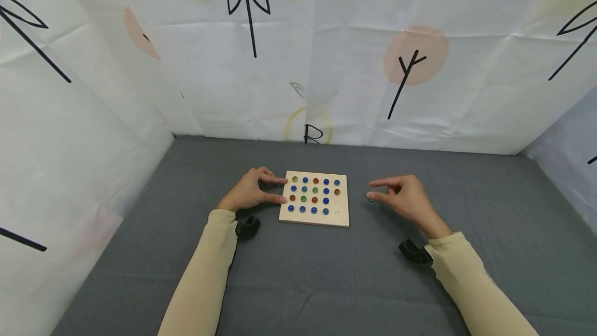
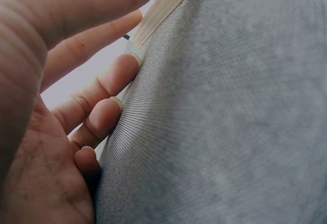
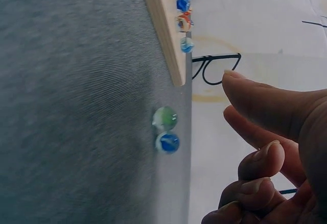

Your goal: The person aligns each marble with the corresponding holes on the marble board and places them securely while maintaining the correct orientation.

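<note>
A light wooden board (image 1: 313, 219) lies on the grey cloth, with rows of glass marbles in its round hollows. Blue, green and reddish-brown marbles fill most of them; two hollows at the lower right hold none. My left hand (image 1: 254, 189) touches the board's left edge with index fingertip and thumb, both fairly straight. To the right of the board hovers my right hand (image 1: 404, 198), thumb and index apart with nothing between them. In the right wrist view, a green marble (image 3: 166, 118) and a blue marble (image 3: 168, 143) sit side by side on the cloth, below that hand.
Grey cloth (image 1: 298, 274) covers the table. White fabric (image 1: 345, 82) printed with plant drawings hangs behind and at the sides. A black band (image 1: 415, 253) is on the right wrist, another black band (image 1: 247, 227) on the left.
</note>
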Demonstrator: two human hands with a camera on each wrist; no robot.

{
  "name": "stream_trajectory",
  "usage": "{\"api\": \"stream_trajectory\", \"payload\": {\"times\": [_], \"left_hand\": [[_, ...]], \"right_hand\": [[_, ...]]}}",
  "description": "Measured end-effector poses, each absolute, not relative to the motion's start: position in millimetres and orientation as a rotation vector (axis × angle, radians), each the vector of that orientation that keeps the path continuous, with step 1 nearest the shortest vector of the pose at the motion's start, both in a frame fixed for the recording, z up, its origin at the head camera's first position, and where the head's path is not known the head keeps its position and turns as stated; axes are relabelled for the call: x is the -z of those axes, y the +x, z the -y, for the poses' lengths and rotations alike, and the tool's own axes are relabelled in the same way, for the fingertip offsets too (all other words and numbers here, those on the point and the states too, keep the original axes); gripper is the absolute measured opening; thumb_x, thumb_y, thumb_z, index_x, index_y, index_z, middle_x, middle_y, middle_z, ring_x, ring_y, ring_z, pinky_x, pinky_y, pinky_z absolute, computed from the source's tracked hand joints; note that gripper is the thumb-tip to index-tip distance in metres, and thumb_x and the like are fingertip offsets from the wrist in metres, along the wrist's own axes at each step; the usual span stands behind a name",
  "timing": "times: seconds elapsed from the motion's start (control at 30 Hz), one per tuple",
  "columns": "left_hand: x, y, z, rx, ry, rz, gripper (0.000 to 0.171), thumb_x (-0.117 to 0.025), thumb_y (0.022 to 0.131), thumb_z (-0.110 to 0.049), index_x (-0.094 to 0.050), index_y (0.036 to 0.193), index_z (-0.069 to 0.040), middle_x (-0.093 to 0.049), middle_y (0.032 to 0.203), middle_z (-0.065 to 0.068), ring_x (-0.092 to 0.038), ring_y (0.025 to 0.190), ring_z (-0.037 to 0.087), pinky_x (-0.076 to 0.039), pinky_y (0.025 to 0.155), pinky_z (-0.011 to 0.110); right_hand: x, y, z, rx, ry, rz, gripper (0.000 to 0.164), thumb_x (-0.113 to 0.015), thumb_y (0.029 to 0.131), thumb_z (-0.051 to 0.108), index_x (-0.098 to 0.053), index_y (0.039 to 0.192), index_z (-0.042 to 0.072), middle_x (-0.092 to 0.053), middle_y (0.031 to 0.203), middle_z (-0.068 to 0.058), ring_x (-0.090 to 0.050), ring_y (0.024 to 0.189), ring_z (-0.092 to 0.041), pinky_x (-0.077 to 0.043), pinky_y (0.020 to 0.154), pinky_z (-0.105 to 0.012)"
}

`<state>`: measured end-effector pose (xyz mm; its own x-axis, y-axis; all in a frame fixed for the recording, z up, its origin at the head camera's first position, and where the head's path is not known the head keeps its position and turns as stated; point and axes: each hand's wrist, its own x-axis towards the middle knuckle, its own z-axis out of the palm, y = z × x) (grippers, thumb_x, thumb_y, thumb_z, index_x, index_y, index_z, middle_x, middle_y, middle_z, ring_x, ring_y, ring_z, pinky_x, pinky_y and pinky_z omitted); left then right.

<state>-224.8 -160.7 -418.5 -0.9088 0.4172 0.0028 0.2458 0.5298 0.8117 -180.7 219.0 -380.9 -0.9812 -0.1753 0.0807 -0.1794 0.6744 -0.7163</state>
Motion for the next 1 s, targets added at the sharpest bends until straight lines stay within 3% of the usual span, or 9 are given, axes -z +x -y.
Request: {"api": "stream_trajectory", "payload": {"times": [0.5, 1.0], "left_hand": [[418, -223, 161, -1.323, 0.566, -2.576, 0.051, -0.091, 0.078, -0.022, -0.075, 0.126, -0.016, -0.059, 0.118, 0.009, -0.052, 0.111, 0.028, -0.044, 0.095, 0.047], [419, -225, 160, -1.303, 0.562, -2.582, 0.053, -0.091, 0.078, -0.028, -0.074, 0.127, -0.018, -0.058, 0.121, 0.009, -0.051, 0.114, 0.028, -0.044, 0.097, 0.049]], "right_hand": [[400, -178, -223, -1.213, 0.304, 2.865, 0.027, -0.082, 0.087, 0.016, -0.080, 0.109, 0.001, -0.040, 0.051, 0.004, -0.031, 0.048, -0.008, -0.027, 0.048, -0.026], [400, -177, -223, -1.197, 0.276, 2.900, 0.025, -0.083, 0.087, 0.016, -0.080, 0.108, 0.002, -0.038, 0.049, 0.004, -0.027, 0.045, -0.008, -0.025, 0.046, -0.025]]}}
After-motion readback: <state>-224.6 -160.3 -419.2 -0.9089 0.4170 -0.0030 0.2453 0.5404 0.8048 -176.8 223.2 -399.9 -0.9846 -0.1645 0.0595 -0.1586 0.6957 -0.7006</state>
